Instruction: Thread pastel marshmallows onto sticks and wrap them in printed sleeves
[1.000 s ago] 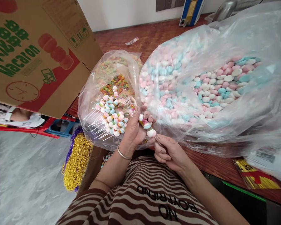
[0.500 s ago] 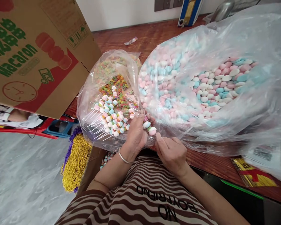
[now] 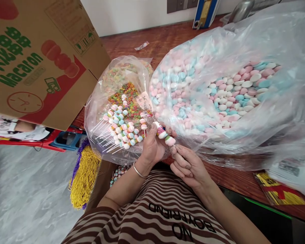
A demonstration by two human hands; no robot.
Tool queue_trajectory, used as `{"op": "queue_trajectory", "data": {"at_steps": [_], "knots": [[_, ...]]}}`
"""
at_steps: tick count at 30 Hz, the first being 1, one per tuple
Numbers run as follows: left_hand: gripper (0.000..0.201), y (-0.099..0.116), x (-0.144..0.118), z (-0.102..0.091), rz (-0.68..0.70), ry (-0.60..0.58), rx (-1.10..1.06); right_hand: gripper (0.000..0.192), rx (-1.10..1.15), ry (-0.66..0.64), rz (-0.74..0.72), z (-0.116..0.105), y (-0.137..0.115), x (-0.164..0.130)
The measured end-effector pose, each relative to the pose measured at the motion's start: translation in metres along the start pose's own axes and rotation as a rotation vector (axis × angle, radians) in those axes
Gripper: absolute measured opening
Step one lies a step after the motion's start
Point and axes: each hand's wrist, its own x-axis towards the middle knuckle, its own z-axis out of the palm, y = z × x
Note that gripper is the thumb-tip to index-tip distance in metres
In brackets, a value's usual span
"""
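Observation:
A marshmallow skewer (image 3: 162,134) with pink, white, blue and green pieces lies across the fingers of my left hand (image 3: 151,146), which is closed around it. At the skewer's lower end, below a pink piece, my right hand (image 3: 189,166) pinches the thin stick between thumb and forefinger. Just left of my hands, a pile of finished marshmallow skewers (image 3: 122,127) rests on a clear bag of small coloured candy rings (image 3: 127,96), white sticks pointing left. A single skewer (image 3: 143,122) lies beside my left thumb, close to a pale pink printed packet (image 3: 144,101).
A large clear bag of pink, white and blue marshmallows (image 3: 234,91) spreads over the wooden table (image 3: 132,42). A cardboard box (image 3: 40,61) stands at left, with yellow beaded strands (image 3: 85,176) below. A yellow-red packet (image 3: 279,189) lies at right.
Both hands and the skewer have shifted slightly right. More of the skewer shows, and my right-hand fingers have turned so the pinch is visible. The pale pink packet is more exposed.

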Motion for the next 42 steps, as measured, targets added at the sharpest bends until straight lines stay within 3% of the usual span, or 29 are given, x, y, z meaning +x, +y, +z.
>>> {"op": "queue_trajectory", "data": {"at_steps": [5,11,15,17,21,24,26,31,33,35,39,42], "knots": [[0.035,-0.011,-0.002,-0.004,-0.014,0.017,0.079,0.032,-0.123,0.087,-0.151,0.004,0.005,0.005],[0.051,0.017,0.013,-0.004,0.059,-0.088,0.038,0.031,-0.138,0.042,-0.095,-0.003,0.002,0.006],[0.039,0.027,0.026,0.001,0.064,-0.015,0.039,0.033,-0.252,0.024,-0.073,-0.006,0.005,0.006],[0.034,0.024,0.028,0.004,0.071,0.061,0.052,0.031,-0.506,0.121,-0.222,-0.008,0.009,0.006],[0.022,0.017,0.025,0.011,0.11,0.179,0.065,0.018,-1.32,0.411,-0.807,-0.018,0.012,0.007],[0.02,0.018,0.022,0.013,0.093,0.154,0.074,0.016,-1.613,0.404,-1.011,-0.023,0.011,0.006],[0.02,0.021,0.021,0.012,0.073,0.093,0.083,0.02,-1.524,0.326,-0.939,-0.022,0.008,0.004],[0.025,0.02,0.018,0.009,0.049,0.007,0.138,0.032,-0.916,0.105,-0.403,-0.011,0.004,-0.004],[0.026,0.015,0.016,0.009,0.035,0.003,0.174,0.033,-0.858,0.085,-0.359,-0.008,0.004,-0.003],[0.026,0.008,0.013,0.009,0.021,-0.005,0.185,0.028,-1.018,0.158,-0.519,-0.009,0.006,0.0],[0.028,0.005,0.013,0.005,-0.014,0.002,0.153,0.017,-1.6,0.322,-1.055,-0.016,0.01,0.008],[0.033,0.014,0.019,0.001,0.034,0.015,0.088,0.016,-1.744,0.357,-1.159,-0.019,0.009,0.01]]}}
